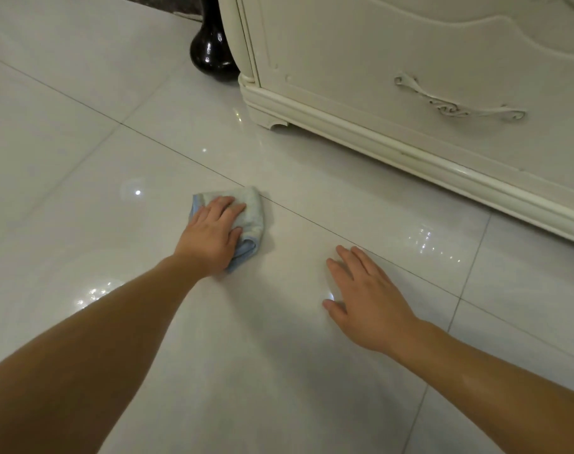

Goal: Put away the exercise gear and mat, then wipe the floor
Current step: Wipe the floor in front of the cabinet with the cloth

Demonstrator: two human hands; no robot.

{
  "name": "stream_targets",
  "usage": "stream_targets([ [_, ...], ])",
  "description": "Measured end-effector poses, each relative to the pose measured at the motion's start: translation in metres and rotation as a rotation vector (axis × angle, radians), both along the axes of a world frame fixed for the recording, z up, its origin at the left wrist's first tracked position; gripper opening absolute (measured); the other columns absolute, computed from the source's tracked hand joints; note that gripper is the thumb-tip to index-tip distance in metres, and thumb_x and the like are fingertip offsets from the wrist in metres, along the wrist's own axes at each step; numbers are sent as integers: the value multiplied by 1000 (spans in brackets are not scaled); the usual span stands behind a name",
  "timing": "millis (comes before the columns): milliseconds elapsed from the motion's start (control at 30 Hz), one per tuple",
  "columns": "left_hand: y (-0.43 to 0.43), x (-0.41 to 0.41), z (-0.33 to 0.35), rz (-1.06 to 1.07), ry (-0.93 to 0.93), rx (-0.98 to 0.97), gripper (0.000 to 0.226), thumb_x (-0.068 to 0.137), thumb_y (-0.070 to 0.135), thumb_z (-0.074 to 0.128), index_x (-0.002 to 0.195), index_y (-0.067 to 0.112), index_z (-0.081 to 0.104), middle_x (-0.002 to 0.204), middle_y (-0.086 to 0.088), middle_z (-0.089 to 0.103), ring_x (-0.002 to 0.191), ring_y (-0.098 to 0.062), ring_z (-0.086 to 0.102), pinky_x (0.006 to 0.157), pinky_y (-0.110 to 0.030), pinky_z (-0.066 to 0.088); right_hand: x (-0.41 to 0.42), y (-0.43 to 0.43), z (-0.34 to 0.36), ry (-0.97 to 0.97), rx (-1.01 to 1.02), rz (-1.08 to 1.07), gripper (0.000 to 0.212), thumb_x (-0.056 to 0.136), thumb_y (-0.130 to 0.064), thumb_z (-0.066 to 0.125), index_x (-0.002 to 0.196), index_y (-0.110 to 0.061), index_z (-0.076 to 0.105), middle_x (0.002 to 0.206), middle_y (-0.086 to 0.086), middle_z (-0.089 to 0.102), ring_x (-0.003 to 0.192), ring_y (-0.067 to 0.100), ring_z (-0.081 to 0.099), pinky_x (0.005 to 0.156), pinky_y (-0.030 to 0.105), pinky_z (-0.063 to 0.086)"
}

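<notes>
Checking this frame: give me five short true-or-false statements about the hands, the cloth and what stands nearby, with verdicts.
1. The left hand presses a cloth onto the floor. True.
2. The right hand holds a second cloth. False: it lies flat on bare tile and holds nothing.
3. The cloth is tucked under the cabinet. False: it lies on open floor, apart from the cabinet.
4. A black vase stands by the cabinet's corner. True.
5. An exercise mat lies spread on the floor. False: no mat is in view.
</notes>
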State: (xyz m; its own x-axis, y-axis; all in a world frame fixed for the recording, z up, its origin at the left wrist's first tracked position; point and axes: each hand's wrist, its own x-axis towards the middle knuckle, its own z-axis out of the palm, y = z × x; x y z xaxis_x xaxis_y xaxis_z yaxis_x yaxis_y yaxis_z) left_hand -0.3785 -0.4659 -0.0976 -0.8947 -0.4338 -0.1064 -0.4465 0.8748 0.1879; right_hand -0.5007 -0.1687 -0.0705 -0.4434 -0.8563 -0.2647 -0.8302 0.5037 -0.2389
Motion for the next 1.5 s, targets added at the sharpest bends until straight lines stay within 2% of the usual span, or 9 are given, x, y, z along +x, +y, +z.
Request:
stream_targets([
  [67, -4, 8, 2, 98, -2, 16, 57, 96, 41, 33, 145, 14, 43, 151, -12, 38, 139, -32, 32, 117, -44, 21, 2, 0, -3, -9, -4, 13, 67, 91, -48, 47, 146, -12, 38, 157, 12, 27, 145, 33, 22, 115, 35, 13],
  [200, -9, 24, -1, 229, -19, 6, 56, 100, 40, 32, 151, 16, 35, 157, -13, 30, 145, -35, 24, 120, -46, 16, 6, 7, -4, -8, 8, 17, 66, 87, -48, 50, 141, -10, 45, 152, 14, 36, 142, 35, 31, 113, 36, 18],
  [333, 3, 25, -1, 341, -63, 22, 55, 105, 34, 34, 157, 21, 21, 164, -10, 15, 150, -33, 11, 122, -43, 4, 5, 18, -4, -19, -21, 34, 66, 93, -46, 49, 147, -11, 36, 158, 12, 24, 147, 32, 17, 116, 34, 9],
  [433, 23, 27, 1, 363, -71, 21, 55, 105, 34, 33, 157, 23, 20, 165, -8, 13, 150, -33, 10, 122, -43, 5, 3, 31, -2, -38, -24, 28, 67, 95, -48, 45, 150, -13, 29, 161, 10, 14, 149, 29, 7, 118, 34, 7],
  [533, 47, 32, 1, 297, -97, 41, 55, 104, 38, 31, 156, 25, 21, 165, -7, 13, 150, -32, 9, 122, -46, 8, 0, 46, 0, -55, -12, 17, 67, 97, -49, 40, 152, -15, 22, 162, 8, 7, 150, 27, 1, 119, 34, 4],
  [733, 122, 42, 1, 129, -107, 75, 65, 94, 51, 20, 154, 26, 29, 163, -6, 21, 150, -32, 13, 121, -50, 12, -2, 74, 3, -69, 10, -38, 67, 98, -48, 40, 152, -14, 22, 162, 11, 8, 149, 28, 3, 120, 36, 6],
  [900, 183, 35, -1, -69, -85, 61, 59, 94, 42, 29, 151, 27, 35, 159, -7, 31, 147, -34, 23, 119, -53, 18, 0, 104, 3, -87, 9, -68, 66, 97, -46, 42, 151, -12, 24, 161, 11, 11, 149, 29, 7, 120, 37, 7],
  [1233, 275, 20, -4, -367, -79, 33, 56, 96, 39, 31, 151, 29, 30, 161, -4, 27, 150, -31, 19, 119, -55, 20, -2, 174, 3, -101, -8, -233, 62, 96, -40, 47, 149, -11, 31, 159, 12, 19, 147, 30, 14, 118, 35, 14],
  [1500, 298, 13, -5, -452, -41, 17, 56, 96, 37, 34, 152, 29, 29, 161, -3, 28, 150, -30, 19, 119, -51, 17, 4, 190, -5, -64, -3, -252, 57, 95, -39, 50, 144, -12, 38, 155, 12, 27, 145, 31, 21, 116, 38, 23],
])
